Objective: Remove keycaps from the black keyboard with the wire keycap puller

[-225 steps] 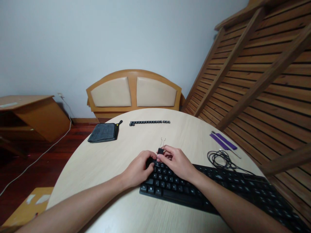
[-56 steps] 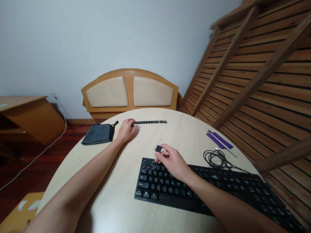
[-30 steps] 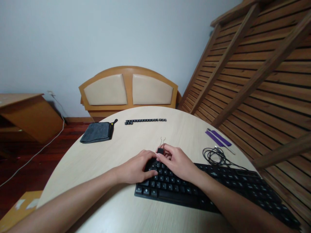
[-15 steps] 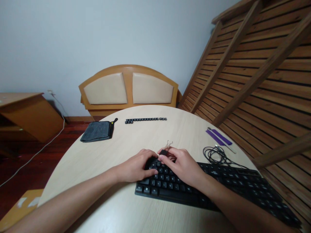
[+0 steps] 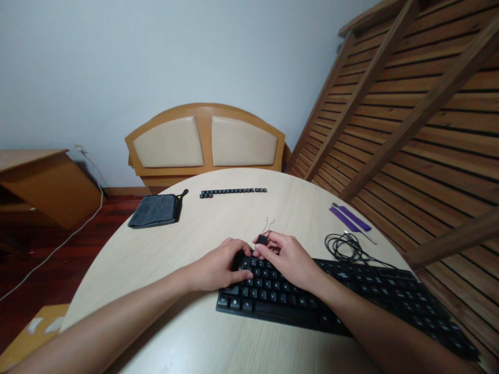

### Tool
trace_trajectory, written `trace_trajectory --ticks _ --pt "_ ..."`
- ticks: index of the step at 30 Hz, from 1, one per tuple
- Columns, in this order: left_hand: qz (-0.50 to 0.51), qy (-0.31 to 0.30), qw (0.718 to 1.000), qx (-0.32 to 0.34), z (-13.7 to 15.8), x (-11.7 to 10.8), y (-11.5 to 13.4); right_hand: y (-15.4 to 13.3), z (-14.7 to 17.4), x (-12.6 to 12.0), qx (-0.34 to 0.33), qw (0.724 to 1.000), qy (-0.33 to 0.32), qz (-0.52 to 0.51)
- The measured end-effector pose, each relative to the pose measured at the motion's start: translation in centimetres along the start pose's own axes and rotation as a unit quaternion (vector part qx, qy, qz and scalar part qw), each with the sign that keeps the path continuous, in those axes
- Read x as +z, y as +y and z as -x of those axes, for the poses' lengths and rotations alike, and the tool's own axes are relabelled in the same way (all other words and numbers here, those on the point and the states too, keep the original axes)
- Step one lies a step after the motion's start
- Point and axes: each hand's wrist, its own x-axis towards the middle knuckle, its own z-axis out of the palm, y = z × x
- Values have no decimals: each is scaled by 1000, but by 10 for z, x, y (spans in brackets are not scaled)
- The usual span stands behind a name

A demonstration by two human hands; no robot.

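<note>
A black keyboard [image 5: 288, 310] lies slanted across the front of the table. My left hand [image 5: 218, 265] grips its left end, with the thumb on the keys and the fingers curled at the back edge. Above the top-left keys, my right hand [image 5: 290, 259] is closed around a wire keycap puller [image 5: 266, 226], its two thin hooked wires pointing away from me. A small black block [image 5: 262, 239] shows between thumb and forefinger; whether it is the puller's handle or a keycap I cannot tell. Farther back stands a row of loose black keycaps [image 5: 234, 191].
On the left of the round table [image 5: 156, 259] lies a dark grey zip pouch [image 5: 154, 210]. A coiled black cable [image 5: 345, 248] rests behind the keyboard. Near the right edge are purple strips [image 5: 353, 218] and a thin brush-like tool [image 5: 366, 237]. A wooden slatted frame [image 5: 429, 130] leans at right.
My right hand has shifted slightly, and the wire puller has turned a little, its tips now higher and farther left. The black block shows more fully. My left hand stays put.
</note>
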Motion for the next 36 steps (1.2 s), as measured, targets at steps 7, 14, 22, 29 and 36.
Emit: trace_trajectory --ticks 7,14,22,29,36 --pt "-7 4 1000 -4 0 1 -5 -4 2 -1 -27 994 -4 104" --pt "-12 2 1000 -19 0 2 -7 -4 4 0 -42 987 -19 154" --pt "-11 6 1000 -14 1 3 -9 2 3 3 -65 973 -8 219" --pt "-23 9 1000 -8 0 3 -11 2 4 3 -113 946 -30 303" --pt "-16 5 1000 -19 0 1 -3 5 2 3 -56 955 15 290"
